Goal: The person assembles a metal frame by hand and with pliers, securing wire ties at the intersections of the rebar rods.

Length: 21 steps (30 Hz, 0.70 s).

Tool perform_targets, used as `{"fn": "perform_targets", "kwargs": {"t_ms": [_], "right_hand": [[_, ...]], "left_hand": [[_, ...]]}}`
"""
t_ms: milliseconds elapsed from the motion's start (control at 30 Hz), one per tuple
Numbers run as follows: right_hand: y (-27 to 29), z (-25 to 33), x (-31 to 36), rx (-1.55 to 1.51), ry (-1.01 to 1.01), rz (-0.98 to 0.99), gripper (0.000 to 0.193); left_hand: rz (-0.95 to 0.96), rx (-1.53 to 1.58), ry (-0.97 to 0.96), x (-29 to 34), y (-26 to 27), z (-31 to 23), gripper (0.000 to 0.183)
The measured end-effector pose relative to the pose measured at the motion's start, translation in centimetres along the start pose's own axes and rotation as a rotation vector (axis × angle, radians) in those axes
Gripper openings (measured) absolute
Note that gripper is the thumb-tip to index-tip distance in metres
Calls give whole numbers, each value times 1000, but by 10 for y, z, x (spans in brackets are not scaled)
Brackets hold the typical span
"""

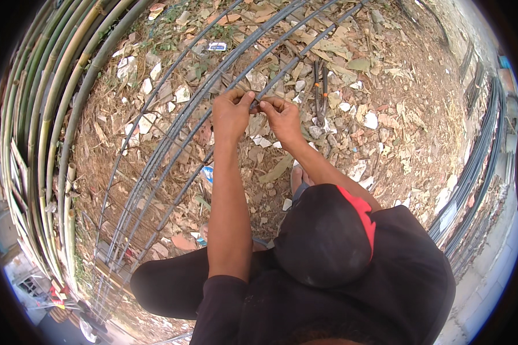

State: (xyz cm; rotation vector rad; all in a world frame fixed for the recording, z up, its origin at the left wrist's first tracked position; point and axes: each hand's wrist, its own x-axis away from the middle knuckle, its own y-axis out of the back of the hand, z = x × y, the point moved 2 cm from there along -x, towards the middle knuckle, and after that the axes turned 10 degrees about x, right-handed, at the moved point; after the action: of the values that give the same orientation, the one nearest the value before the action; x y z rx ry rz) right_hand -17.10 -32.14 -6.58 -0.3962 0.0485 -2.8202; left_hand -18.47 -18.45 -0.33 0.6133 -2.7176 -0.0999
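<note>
My left hand [231, 117] and my right hand [283, 122] meet at the nearest bar of a long rebar cage [288, 67]. Thumb and fingers of each are pinched together. A small dark bit, perhaps thin wire, shows between the fingertips, too small to make out surely. The cage's dark steel bars run from the upper right to the lower left, crossed by thinner stirrups. Just right of my right hand, a pair of long-handled pincers [324, 91] with orange bands lies on the ground.
Bamboo poles [52, 109] are stacked along the left. More rebar [482, 149] lies along the right beside a pale block wall [492, 276]. Dry leaves and broken white shards [370, 120] litter the dirt. My foot [298, 177] is below my right hand.
</note>
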Motion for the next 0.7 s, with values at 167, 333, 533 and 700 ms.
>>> {"fn": "perform_targets", "kwargs": {"t_ms": [167, 333, 533, 700], "right_hand": [[0, -4, -2, 0, 20, 11, 23], [2, -10, -4, 53, -7, -24, 22], [2, 2, 1, 33, 1, -4, 20], [0, 8, 3, 134, -53, 24, 20]], "left_hand": [[35, -28, 39, 7, 4, 6, 27], [30, -25, 62, 9, -1, 1, 28], [-18, -35, 71, 10, -4, 3, 28], [-63, -92, 12, 9, 2, 11, 27]]}}
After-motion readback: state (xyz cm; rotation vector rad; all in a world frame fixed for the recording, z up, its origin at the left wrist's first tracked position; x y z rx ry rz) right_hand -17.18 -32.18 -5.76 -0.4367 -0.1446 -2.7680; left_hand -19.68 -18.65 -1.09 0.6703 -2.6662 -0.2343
